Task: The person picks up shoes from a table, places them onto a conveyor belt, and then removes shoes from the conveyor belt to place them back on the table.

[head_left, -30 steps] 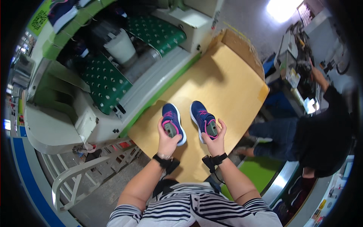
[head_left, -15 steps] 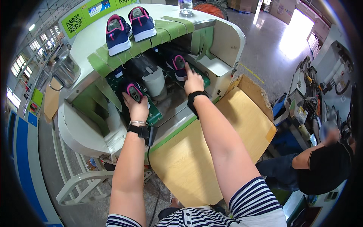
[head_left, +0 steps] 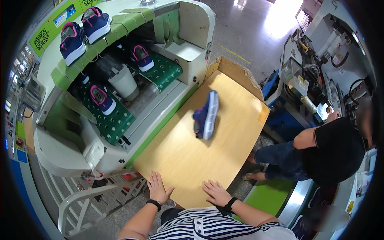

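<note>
A navy shoe [head_left: 207,116] with touches of pink on its upper is tipped on its side over the middle of the pale wooden tabletop [head_left: 176,160], its thick whitish sole turned to the right; its edges blur, and I cannot tell whether it touches the wood. The left hand [head_left: 159,191] and right hand [head_left: 217,193] rest palm down, fingers spread, at the near edge.

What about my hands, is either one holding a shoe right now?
No, the left hand and right hand are empty, spread open at the near edge of the table.
</note>
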`<state>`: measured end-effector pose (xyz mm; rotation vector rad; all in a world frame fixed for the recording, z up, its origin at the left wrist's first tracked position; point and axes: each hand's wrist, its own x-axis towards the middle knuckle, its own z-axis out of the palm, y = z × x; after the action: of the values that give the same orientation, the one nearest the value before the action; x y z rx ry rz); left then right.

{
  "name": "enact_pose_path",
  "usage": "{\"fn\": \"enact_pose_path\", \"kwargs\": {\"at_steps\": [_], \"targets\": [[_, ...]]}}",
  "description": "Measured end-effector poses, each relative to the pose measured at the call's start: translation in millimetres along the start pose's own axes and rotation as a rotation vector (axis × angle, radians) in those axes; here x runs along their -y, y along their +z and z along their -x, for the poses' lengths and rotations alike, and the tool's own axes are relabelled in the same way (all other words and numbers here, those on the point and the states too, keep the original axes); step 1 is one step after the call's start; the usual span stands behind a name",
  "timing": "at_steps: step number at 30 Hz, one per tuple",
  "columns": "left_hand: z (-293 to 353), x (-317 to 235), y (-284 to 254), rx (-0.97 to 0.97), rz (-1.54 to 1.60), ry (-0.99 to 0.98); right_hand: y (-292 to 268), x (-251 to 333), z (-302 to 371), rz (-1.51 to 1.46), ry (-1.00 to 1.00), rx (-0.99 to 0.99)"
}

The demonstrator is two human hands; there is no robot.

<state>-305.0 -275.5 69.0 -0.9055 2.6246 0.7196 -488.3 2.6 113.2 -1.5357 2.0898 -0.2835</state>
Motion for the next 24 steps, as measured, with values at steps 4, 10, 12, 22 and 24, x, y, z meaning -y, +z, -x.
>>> {"fn": "enact_pose_path", "kwargs": {"at_steps": [4, 10, 12, 22, 24], "targets": [[-9.0, 2.2, 0.0, 0.057, -0.036, -0.048, -7.1, 3.4, -32.2, -0.323, 0.047, -0.295], [-0.8, -9.1, -6.2, -0.013, -0.097, -0.032, -75.0, 52.8, -127.4, -0.245, -0.077, -0.532], [17.1, -15.7, -2.2, -0.158, 0.054, -0.098, -68.8, 65.7, -161.2, -0.104, -0.313, -0.481], [6.5, 5.3, -48.6, -0.184, 0.079, -0.183, -49.0, 62.4, -189.9, -0.014, 0.079, -0.455], [-10.9, 4.9, -40.1, -0.096, 0.063, -0.216, -47.4, 49.6, -183.6, -0.286, 0.250, -0.583]]}}
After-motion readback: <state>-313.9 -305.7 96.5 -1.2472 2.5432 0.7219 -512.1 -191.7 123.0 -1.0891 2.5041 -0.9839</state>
